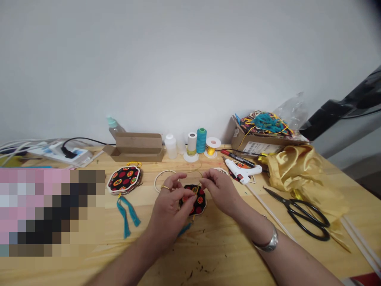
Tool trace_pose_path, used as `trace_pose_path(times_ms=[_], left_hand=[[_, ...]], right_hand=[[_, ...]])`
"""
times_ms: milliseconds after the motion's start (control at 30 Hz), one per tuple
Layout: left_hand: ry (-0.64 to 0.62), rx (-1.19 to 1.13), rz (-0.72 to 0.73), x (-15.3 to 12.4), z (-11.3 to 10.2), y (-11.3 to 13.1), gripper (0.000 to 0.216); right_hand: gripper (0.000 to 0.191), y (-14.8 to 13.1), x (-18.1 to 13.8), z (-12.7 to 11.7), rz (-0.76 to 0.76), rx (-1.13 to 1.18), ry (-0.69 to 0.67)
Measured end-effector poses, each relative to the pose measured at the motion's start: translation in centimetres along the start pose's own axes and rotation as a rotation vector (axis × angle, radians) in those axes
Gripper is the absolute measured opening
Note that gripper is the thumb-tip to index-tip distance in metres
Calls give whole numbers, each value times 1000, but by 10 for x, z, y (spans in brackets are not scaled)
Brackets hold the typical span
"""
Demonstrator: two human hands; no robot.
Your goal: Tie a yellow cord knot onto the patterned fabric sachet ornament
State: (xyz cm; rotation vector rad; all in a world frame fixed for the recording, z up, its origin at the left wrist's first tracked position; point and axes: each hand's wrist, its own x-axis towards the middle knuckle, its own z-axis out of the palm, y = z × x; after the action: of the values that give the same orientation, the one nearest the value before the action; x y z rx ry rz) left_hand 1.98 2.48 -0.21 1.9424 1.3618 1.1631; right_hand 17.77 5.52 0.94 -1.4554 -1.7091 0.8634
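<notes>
My left hand [169, 202] and my right hand [220, 190] meet over a small black fabric ornament [199, 203] with red and orange flowers, lying on the wooden table [232, 254]. Both hands pinch a thin gold cord [197, 190] at the ornament's top edge. A teal tassel [185, 229] trails from under the ornament. My left hand wears a gold ring, my right wrist a silver bracelet. A finished ornament of the same fabric [124, 179] with a gold loop and teal tassel [127, 214] lies to the left.
A white ring [158, 179] lies behind my hands. Thread spools [201, 140], a white bottle [170, 146] and a cardboard holder [135, 147] stand by the wall. To the right are a glue gun [242, 171], black scissors [306, 214], gold cloth [300, 171] and a box of yarn [262, 137].
</notes>
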Motion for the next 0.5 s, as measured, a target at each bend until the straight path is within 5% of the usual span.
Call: trace_pose_path(times_ms=[267,500], left_hand=[[-129,-56,-69,-6,9,1,15],[-136,-530,-267,-2,1,7,3]], right_hand=[[15,-9,-2,4,253,611,-189],[17,-12,-5,6,232,631,-215]])
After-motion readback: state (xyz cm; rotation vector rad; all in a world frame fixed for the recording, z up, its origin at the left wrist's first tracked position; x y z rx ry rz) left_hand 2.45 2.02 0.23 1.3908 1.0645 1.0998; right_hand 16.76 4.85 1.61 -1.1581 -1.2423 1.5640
